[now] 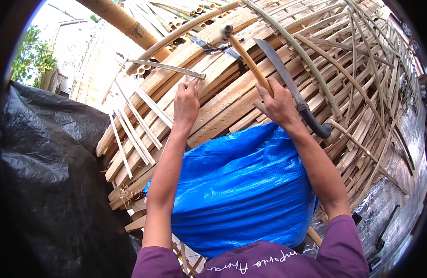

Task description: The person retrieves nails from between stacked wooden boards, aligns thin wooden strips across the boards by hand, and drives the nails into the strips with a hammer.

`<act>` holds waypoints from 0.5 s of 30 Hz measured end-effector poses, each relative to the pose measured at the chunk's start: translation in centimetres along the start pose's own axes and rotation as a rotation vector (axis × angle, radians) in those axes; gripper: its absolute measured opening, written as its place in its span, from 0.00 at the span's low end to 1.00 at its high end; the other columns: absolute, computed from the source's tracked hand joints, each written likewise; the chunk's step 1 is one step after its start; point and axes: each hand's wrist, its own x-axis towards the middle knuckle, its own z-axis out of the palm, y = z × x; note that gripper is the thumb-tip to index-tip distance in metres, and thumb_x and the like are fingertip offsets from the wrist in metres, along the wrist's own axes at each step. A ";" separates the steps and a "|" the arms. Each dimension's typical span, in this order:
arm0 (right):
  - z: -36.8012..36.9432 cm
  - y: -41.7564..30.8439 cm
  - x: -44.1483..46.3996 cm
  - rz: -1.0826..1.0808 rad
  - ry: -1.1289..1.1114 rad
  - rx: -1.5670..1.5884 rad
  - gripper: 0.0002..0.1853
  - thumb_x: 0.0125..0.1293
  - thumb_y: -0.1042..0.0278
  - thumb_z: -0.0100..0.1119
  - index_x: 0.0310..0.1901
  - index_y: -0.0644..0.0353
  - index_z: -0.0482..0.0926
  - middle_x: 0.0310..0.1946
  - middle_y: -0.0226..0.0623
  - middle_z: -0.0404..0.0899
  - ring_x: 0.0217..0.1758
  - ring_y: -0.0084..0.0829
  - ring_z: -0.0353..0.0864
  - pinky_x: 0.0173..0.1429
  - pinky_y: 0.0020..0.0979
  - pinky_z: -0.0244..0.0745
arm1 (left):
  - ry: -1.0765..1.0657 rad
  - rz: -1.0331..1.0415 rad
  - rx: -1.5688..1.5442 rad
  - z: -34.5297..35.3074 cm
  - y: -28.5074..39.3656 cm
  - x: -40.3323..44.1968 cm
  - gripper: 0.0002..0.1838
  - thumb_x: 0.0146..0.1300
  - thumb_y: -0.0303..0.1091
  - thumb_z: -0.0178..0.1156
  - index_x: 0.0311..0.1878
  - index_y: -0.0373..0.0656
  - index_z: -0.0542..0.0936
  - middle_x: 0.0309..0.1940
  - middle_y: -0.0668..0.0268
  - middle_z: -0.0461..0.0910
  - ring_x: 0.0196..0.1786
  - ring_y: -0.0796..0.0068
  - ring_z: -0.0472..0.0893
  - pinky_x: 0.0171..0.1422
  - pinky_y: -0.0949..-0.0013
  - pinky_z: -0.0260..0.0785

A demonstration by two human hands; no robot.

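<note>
My right hand [280, 104] is wrapped round the wooden handle of a hammer [250, 62], its dark head raised up and to the left. My left hand [185, 104] is closed in a pinch, fingertips just below the end of a split bamboo strip [169, 68]. Whatever sits between those fingertips is too small to make out. Beneath both hands lie stacked wooden planks [227, 104]. A machete [283, 69] with a dark curved handle rests on the pile, right of my right hand.
A blue tarp [236, 190] covers my lap. Several thin pale strips [135, 134] lie at the left. Bundled bamboo slats [357, 92] fill the right, and a thick bamboo pole [125, 25] crosses the upper left. Black plastic sheeting [42, 171] hangs at the left.
</note>
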 end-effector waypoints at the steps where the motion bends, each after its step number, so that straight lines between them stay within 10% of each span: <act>1: 0.0 0.3 0.2 -0.025 0.009 -0.032 0.15 0.73 0.59 0.55 0.43 0.66 0.76 0.23 0.56 0.80 0.31 0.58 0.83 0.34 0.49 0.74 | 0.012 0.025 0.011 0.2 -0.1 0.1 0.15 0.69 0.27 0.58 0.57 0.41 0.80 0.41 0.49 0.76 0.41 0.48 0.81 0.45 0.53 0.74; 15: 0.6 1.0 0.0 -0.069 -0.092 -0.160 0.16 0.72 0.57 0.56 0.41 0.65 0.76 0.20 0.54 0.78 0.26 0.54 0.81 0.31 0.47 0.71 | -0.065 0.185 0.072 -0.2 -1.8 0.5 0.21 0.60 0.17 0.55 0.57 0.41 0.81 0.40 0.52 0.75 0.44 0.54 0.79 0.53 0.57 0.75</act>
